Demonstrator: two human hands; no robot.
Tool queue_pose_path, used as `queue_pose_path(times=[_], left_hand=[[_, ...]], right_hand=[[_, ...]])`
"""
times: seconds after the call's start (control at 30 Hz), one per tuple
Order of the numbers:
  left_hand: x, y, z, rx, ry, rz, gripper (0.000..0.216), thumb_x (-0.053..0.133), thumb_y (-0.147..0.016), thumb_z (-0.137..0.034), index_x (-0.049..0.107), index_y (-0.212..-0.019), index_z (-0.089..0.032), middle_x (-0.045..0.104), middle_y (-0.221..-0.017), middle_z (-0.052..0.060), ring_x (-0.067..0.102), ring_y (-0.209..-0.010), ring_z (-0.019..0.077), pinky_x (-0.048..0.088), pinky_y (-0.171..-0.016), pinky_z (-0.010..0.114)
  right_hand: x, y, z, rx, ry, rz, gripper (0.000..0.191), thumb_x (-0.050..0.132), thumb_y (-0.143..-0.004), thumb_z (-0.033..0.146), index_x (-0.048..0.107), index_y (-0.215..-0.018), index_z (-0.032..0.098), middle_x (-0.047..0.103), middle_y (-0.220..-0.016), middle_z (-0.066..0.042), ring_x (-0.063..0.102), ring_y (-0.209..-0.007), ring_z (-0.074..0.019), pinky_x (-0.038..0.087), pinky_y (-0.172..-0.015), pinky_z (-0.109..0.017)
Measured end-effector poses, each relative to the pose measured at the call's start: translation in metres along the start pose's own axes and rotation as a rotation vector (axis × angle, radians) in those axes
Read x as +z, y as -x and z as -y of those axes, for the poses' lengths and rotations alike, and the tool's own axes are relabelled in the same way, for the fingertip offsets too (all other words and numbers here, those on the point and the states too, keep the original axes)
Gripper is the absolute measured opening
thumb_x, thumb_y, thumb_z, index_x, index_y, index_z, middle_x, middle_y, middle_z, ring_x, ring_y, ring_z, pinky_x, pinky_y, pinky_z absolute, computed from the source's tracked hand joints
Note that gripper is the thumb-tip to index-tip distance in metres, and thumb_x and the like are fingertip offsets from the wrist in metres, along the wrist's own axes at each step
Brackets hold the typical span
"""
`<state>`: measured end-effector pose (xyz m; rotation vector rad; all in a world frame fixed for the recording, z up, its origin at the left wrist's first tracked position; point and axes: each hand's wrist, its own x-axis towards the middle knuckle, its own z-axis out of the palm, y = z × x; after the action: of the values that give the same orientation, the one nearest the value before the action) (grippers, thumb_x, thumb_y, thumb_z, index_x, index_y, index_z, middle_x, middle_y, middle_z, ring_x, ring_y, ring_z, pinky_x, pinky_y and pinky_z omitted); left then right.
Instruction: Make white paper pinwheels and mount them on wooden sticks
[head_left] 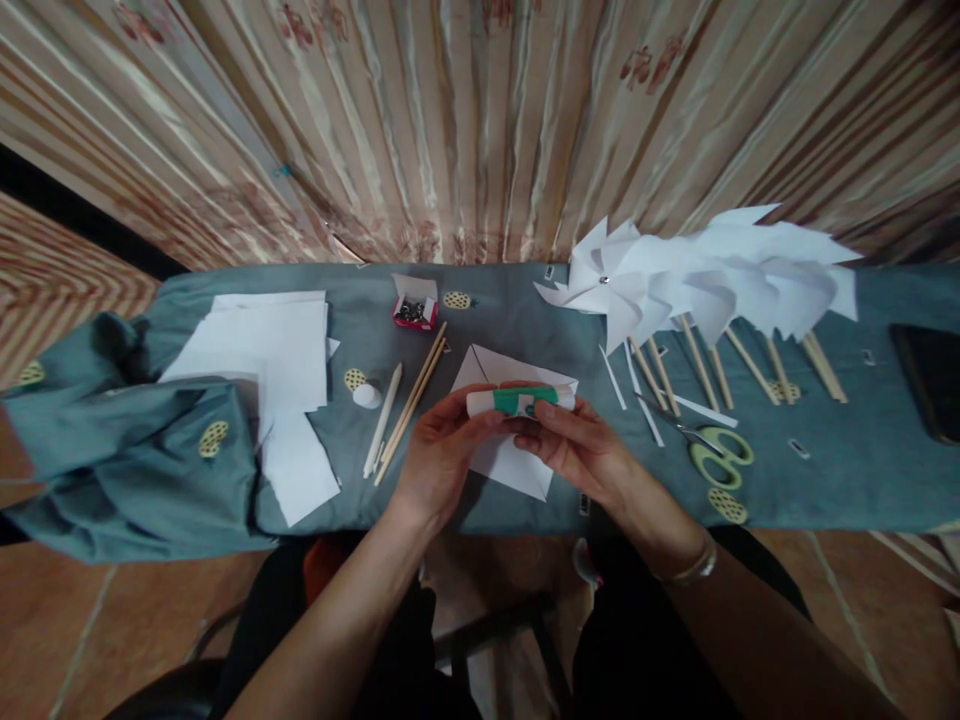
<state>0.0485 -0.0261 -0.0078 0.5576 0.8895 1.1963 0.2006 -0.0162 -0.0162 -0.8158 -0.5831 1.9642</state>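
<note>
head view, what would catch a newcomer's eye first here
Probably the overlapping row of white paper pinwheels at the far edge of the cloth, right of centre. Next, the green-and-white tube in the middle, held between the left hand and right hand above a white paper sheet. The green-handled scissors stand out nearer the person, below the pinwheels.

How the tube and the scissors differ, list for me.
Pose: the tube is held crosswise between the left hand and right hand, while the scissors lie on the cloth.
Shape: the tube is a plain cylinder; the scissors have two looped handles.
Colour: the tube is white with a deeper green band; the scissors have pale yellow-green handles.
Shared: both show some green.
</note>
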Motion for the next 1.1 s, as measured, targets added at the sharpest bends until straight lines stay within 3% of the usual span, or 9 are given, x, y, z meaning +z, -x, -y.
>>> queue_pose_path(times=[0.17, 0.33, 0.53, 0.73, 0.9, 1.1], left_hand=[[-0.006, -0.012, -0.010, 0.004, 0.047, -0.098, 0.021, 0.081, -0.061, -0.018, 0.074, -0.082, -0.019, 0.072, -0.081, -0.001, 0.062, -0.074, 0.0092, 0.048, -0.075, 0.022], [-0.008, -0.017, -0.010, -0.006, 0.050, -0.083, 0.026, 0.083, -0.058, -0.015, 0.074, -0.083, -0.018, 0.072, -0.078, -0.001, 0.063, -0.073, 0.0098, 0.048, -0.076, 0.024], [-0.005, -0.018, -0.009, -0.037, 0.056, -0.064, 0.030, 0.084, -0.053, -0.012, 0.076, -0.081, -0.018, 0.072, -0.076, -0.001, 0.063, -0.072, 0.0106, 0.048, -0.073, 0.024], [-0.009, -0.022, -0.011, -0.039, 0.184, -0.074, 0.026, 0.084, -0.058, -0.018, 0.074, -0.083, -0.016, 0.070, -0.078, -0.002, 0.060, -0.069, 0.0058, 0.048, -0.068, 0.016], [-0.015, -0.025, -0.010, -0.093, 0.239, -0.090, 0.020, 0.081, -0.067, -0.028, 0.069, -0.077, -0.016, 0.067, -0.075, -0.001, 0.061, -0.070, 0.0075, 0.050, -0.068, 0.019], [-0.014, -0.027, -0.007, -0.122, 0.217, -0.085, 0.024, 0.080, -0.068, -0.034, 0.065, -0.074, -0.016, 0.066, -0.073, -0.002, 0.060, -0.066, 0.0075, 0.049, -0.064, 0.019]], right_hand=[[-0.002, -0.001, 0.007, -0.063, 0.126, -0.073, 0.025, 0.083, -0.066, 0.030, 0.075, -0.088, 0.022, 0.076, -0.082, -0.001, 0.070, -0.070, -0.0114, 0.056, -0.061, -0.019], [-0.004, -0.003, 0.004, -0.048, 0.145, -0.112, 0.029, 0.083, -0.065, 0.039, 0.074, -0.084, 0.020, 0.075, -0.083, -0.004, 0.067, -0.065, -0.0107, 0.053, -0.058, -0.020], [-0.007, -0.006, 0.000, -0.077, 0.119, -0.189, 0.030, 0.077, -0.070, 0.047, 0.067, -0.070, 0.018, 0.065, -0.059, 0.000, 0.054, -0.050, -0.0076, 0.040, -0.044, -0.019], [-0.005, -0.003, -0.004, -0.072, 0.244, -0.063, 0.023, 0.079, -0.071, 0.040, 0.072, -0.077, 0.020, 0.068, -0.066, -0.001, 0.055, -0.056, -0.0082, 0.041, -0.052, -0.022], [-0.004, -0.001, -0.003, -0.088, 0.364, 0.016, 0.027, 0.077, -0.071, 0.044, 0.074, -0.083, 0.020, 0.072, -0.076, -0.003, 0.058, -0.061, -0.0111, 0.046, -0.059, -0.026], [-0.003, -0.001, -0.003, -0.066, 0.382, 0.063, 0.029, 0.074, -0.073, 0.048, 0.074, -0.085, 0.021, 0.072, -0.074, -0.003, 0.062, -0.062, -0.0121, 0.048, -0.059, -0.026]])
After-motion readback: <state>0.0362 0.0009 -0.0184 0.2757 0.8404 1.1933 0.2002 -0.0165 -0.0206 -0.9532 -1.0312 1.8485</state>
